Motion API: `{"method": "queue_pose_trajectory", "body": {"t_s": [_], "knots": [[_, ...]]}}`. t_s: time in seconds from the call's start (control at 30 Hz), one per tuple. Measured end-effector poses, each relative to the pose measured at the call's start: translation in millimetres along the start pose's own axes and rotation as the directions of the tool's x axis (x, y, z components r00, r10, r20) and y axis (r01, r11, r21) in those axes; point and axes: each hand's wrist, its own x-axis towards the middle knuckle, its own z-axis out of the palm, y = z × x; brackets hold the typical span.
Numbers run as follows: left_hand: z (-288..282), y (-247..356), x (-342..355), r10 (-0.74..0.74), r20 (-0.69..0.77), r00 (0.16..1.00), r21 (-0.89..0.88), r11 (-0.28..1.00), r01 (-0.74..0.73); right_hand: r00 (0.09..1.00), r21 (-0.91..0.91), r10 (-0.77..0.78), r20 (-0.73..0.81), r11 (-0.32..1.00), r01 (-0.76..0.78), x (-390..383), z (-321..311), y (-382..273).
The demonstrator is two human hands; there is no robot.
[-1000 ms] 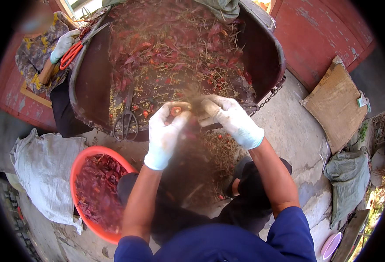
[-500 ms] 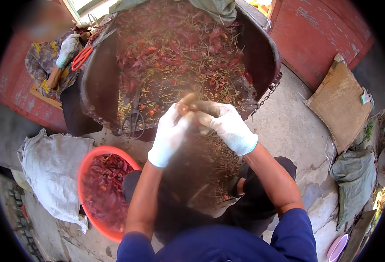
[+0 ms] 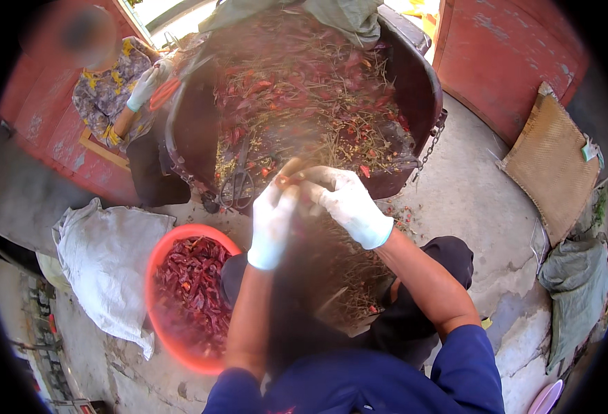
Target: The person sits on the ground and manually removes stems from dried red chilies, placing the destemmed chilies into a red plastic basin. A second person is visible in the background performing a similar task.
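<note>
My left hand and my right hand, both in white gloves with soiled fingertips, meet in front of the near edge of a dark metal trough. Their fingers are pinched together on a small red piece of chilli pepper, mostly covered by the fingertips and blurred. Dried red chillies, loose stalks and pale seeds lie in the trough beyond. Dark-handled scissors rest at its near edge, left of my hands. An orange-red basin of dark red chillies stands by my left knee.
At the far left a co-worker's gloved hand is near orange-handled scissors. A white sack lies beside the basin. Stalks litter the floor between my legs. A woven mat and a grey-green sack are at right.
The view has swung left, so the trough and basin appear farther right. My hands stay pinched together and sit a little farther left over the trough's edge. The co-worker's hand has shifted slightly.
</note>
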Motion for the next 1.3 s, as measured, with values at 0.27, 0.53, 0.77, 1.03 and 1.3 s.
{"method": "queue_pose_trajectory", "body": {"t_s": [0.27, 0.53, 0.77, 1.03, 1.3], "knots": [[-19.4, 17.4, -16.0, -0.108, 0.080, 0.991, -0.092, 0.989, 0.115, 0.964, 0.185, -0.009, 0.264, 0.982, -0.041, -4.7, 0.0, 4.7], [-23.3, 32.6, -43.8, -0.178, 0.111, 0.978, 0.027, 0.984, 0.176, 0.919, 0.272, -0.014, 0.393, 0.957, -0.101, -26.2, 12.9, -7.4], [-93.8, 56.1, -92.3, -0.220, -0.351, 0.910, 0.450, 0.813, 0.370, 0.990, -0.064, 0.109, 0.086, 0.992, -0.104, -21.0, -7.9, -2.2], [-279.5, 16.5, -176.7, 0.173, -0.476, 0.862, 0.822, 0.436, 0.366, 0.998, -0.082, 0.022, 0.057, 0.996, -0.017, -8.7, -11.7, 16.1], [-95.7, 58.3, -77.6, 0.009, -0.322, 0.947, 0.483, 0.861, 0.156, 0.986, -0.043, 0.138, 0.091, 0.990, -0.135, -8.5, -1.7, 4.7]]}}
